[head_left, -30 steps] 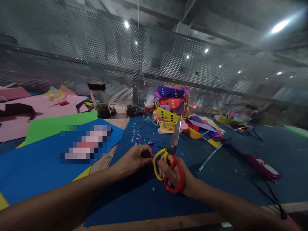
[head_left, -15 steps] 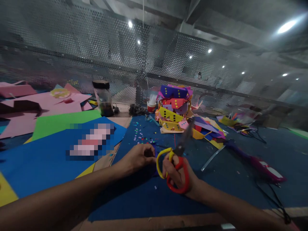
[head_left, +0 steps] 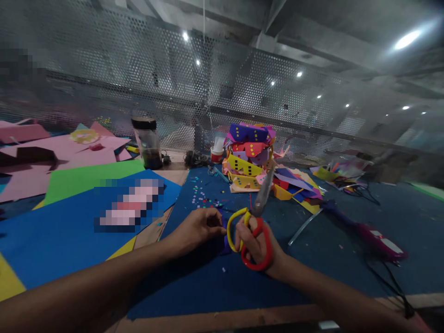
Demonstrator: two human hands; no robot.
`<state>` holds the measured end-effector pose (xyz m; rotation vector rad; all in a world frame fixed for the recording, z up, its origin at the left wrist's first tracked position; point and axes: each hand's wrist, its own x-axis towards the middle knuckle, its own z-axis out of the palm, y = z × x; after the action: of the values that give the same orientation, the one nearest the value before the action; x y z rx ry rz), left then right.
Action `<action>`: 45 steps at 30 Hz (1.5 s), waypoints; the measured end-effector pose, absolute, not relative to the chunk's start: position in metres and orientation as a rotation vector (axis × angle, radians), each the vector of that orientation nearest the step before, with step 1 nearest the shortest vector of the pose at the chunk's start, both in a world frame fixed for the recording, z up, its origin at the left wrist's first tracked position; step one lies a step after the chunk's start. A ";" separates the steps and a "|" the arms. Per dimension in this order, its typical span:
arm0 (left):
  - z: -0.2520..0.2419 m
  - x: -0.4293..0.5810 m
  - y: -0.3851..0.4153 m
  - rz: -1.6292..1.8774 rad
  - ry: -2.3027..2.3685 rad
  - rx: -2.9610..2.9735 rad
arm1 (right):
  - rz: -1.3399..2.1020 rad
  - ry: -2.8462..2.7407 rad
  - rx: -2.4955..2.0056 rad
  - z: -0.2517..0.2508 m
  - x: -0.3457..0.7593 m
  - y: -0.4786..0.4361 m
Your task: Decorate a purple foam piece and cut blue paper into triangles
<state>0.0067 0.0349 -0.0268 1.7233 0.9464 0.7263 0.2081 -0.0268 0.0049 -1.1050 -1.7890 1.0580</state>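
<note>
My right hand (head_left: 255,243) grips a pair of scissors (head_left: 252,231) with one red and one yellow handle loop; the blurred blades point up and away toward a pile of paper. My left hand (head_left: 196,226) is curled in a pinch just left of the scissors, over a dark blue sheet (head_left: 208,282). A small dark purple scrap shows between its fingertips and the yellow loop, too small to name. Tiny coloured paper bits (head_left: 204,196) lie scattered beyond the hands.
A stack of folded coloured paper pieces (head_left: 248,157) stands behind the scissors. A dark jar (head_left: 147,143) and a small cup (head_left: 217,151) are at the back. Blue, green and pink sheets (head_left: 62,222) cover the left. A purple glue gun (head_left: 364,229) with a cable lies right.
The scissors swung from upright to leaning right, then back a little. Both hands stayed close together in nearly the same place. The view shifted slightly.
</note>
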 end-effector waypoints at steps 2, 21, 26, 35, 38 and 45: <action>-0.029 0.007 0.037 0.732 0.964 1.734 | 1.028 -1.739 -1.113 0.004 0.209 -0.028; -0.030 0.007 0.038 0.755 0.975 1.702 | 1.068 -1.787 -1.085 -0.001 0.202 -0.025; -0.035 0.007 0.042 0.771 0.976 1.703 | 1.143 -1.827 -1.090 -0.002 0.201 -0.028; -0.038 0.007 0.043 0.786 0.983 1.693 | 1.115 -1.842 -1.045 -0.014 0.195 -0.023; -0.041 0.007 0.045 0.781 0.976 1.687 | 1.069 -1.830 -1.035 -0.012 0.195 -0.024; -0.046 0.007 0.049 0.789 0.997 1.680 | 1.143 -1.890 -1.008 -0.010 0.196 -0.027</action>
<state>0.0067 0.0492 -0.0464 1.6799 0.9966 0.7892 0.1964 -0.0269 -0.0096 -1.0084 -1.8900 1.1429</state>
